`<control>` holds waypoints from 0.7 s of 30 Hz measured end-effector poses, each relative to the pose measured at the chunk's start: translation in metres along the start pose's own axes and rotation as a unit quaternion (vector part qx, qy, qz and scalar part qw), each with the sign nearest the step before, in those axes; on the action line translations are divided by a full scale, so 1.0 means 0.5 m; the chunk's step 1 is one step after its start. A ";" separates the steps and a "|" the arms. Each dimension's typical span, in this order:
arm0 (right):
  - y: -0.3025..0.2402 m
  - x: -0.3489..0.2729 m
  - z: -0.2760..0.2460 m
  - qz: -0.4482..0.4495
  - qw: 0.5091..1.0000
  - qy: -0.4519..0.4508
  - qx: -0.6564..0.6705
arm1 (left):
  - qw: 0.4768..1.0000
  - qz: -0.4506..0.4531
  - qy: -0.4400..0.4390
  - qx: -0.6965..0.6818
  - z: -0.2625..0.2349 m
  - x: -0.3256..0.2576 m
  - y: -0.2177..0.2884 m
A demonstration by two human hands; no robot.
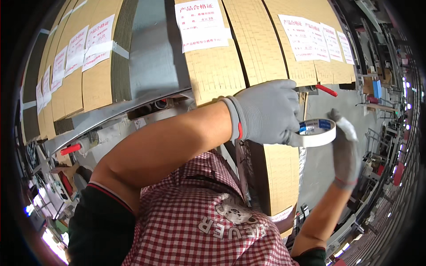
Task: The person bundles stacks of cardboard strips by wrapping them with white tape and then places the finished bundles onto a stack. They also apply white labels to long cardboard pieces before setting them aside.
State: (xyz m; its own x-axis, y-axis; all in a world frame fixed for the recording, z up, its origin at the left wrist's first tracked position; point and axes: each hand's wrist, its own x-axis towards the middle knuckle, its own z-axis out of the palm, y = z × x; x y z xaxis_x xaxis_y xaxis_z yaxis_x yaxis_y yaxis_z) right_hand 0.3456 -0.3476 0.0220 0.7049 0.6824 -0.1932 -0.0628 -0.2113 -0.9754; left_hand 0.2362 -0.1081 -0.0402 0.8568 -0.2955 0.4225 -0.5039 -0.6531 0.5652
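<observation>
Tape roll (316, 132), white with a blue inner core, sits between the two gloved hands, in front of the cardboard stacks. The left hand (268, 111), in a grey knit glove, is curled over the roll's left side, its fingers closed on the near rim and its thumb side hidden behind the roll. The right hand (345, 148), also gloved grey, comes up from below and right; its fingers (339, 119) press against the roll's right edge, so both hands are clamped on the roll and it hangs level between them.

Just behind the left hand stands a bundle of flat cardboard sheets (277, 177), seen edge-on, dropping below the grip. Above and to both sides of the grip, more cardboard stacks (222, 66) lean in rows, each bearing white paper labels (202, 22). A red handle (327, 90) pokes out just above the roll, touching neither hand. Left of the grip, past the bare forearm (177, 142), runs a grey metal rail (120, 111). Below the grip lies a red-and-white checked apron (199, 221).
</observation>
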 end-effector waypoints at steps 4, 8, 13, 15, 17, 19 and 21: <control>-0.133 0.054 0.087 -0.147 0.781 -0.199 -0.574 | 0.999 -0.019 -0.019 -0.019 0.001 -0.014 -0.002; 0.012 0.089 0.051 -0.161 0.744 -0.225 -0.608 | 0.997 -0.002 -0.050 -0.054 -0.025 -0.007 -0.003; -0.078 0.081 0.010 0.037 0.853 -0.270 -0.446 | 0.996 -0.006 -0.090 -0.018 -0.035 0.001 -0.002; -0.074 0.074 0.030 0.139 0.947 -0.129 -0.259 | 0.998 -0.003 -0.067 -0.004 -0.029 -0.006 0.002; -0.067 0.085 0.047 0.037 0.897 -0.156 -0.412 | 0.994 -0.036 -0.105 0.003 -0.033 -0.008 0.000; -0.052 0.104 0.073 -0.165 0.703 -0.187 -0.666 | 0.993 -0.034 -0.114 -0.013 -0.039 -0.010 -0.006; 0.078 0.130 0.091 -0.131 0.674 -0.214 -0.695 | 0.992 -0.014 -0.120 -0.038 -0.035 -0.007 0.005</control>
State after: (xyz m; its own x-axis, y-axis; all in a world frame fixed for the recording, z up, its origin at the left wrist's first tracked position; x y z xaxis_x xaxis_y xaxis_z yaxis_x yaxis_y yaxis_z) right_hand 0.3569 -0.2794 -0.0333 0.2758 0.9000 -0.3375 0.9563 -0.2924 0.0019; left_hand 0.2300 -0.0966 -0.0280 0.8676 -0.4406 0.2305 -0.4781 -0.6117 0.6303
